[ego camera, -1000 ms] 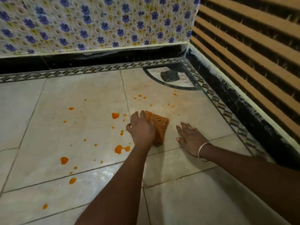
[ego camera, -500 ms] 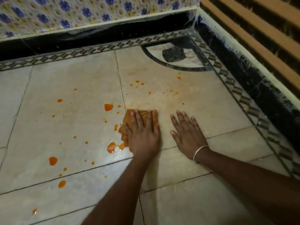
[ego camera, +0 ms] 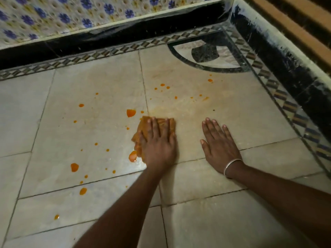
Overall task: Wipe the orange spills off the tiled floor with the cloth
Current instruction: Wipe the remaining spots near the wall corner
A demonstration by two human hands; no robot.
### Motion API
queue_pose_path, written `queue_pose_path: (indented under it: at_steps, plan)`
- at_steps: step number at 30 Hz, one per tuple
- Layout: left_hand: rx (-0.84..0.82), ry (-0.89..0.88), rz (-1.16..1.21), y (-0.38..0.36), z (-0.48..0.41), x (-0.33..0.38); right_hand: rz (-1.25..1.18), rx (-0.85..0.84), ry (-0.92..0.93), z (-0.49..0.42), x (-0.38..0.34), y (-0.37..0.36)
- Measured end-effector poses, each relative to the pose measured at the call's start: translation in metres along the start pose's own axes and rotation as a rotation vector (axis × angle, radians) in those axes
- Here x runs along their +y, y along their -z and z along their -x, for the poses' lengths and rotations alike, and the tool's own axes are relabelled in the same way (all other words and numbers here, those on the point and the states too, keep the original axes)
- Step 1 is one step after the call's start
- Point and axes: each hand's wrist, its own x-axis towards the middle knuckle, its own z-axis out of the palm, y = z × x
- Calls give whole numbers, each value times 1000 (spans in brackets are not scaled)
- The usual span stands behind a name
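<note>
**A:** How far along is the wiping looking?

**B:** Early, I'd judge. The tiled floor is showing one faint orange haze just right of centre. That is reading as a patch already gone over, though it is smeared rather than clean. Nearly everything else is waiting.

**A:** And the hands?

**B:** The left grip is lying flat with straight fingers, released rather than clenched. It is pressing the cloth onto the tile at mid-frame. The right grip is resting palm-down on bare tile to the right, apart from the cloth and grasping nothing.

**A:** What is remaining?

**B:** From the largest down, a puddle is touching the cloth's lower left edge. A blot is sitting just beyond its upper left corner. Three more blots are trailing toward the lower left. Fine droplets are dotting the upper centre and the centre left.

**A:** Any containers?

**B:** None is showing. No bucket or basin is appearing, so there are no contents to report.
</note>
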Motion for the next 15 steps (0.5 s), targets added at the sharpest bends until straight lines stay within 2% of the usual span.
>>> queue_pose_path:
  at_steps: [2, 4, 8, 11, 15]
  plan:
    - [0, -14, 16, -8, 32, 22, 1, 2, 2, 0, -1, -1]
    - [-29, -102, 59, -14, 38, 44, 7, 9, 1, 0, 0, -3]
    - [-44, -266, 3, -5, -24, 43, 2, 16, 23, -1, 1, -4]
    - [-21, -136, 8, -1, -46, 15, 2, 20, 21, 0, 0, -1]
    - [32, 0, 40, -9, 3, 9, 0, 25, 15, 0, 0, -1]
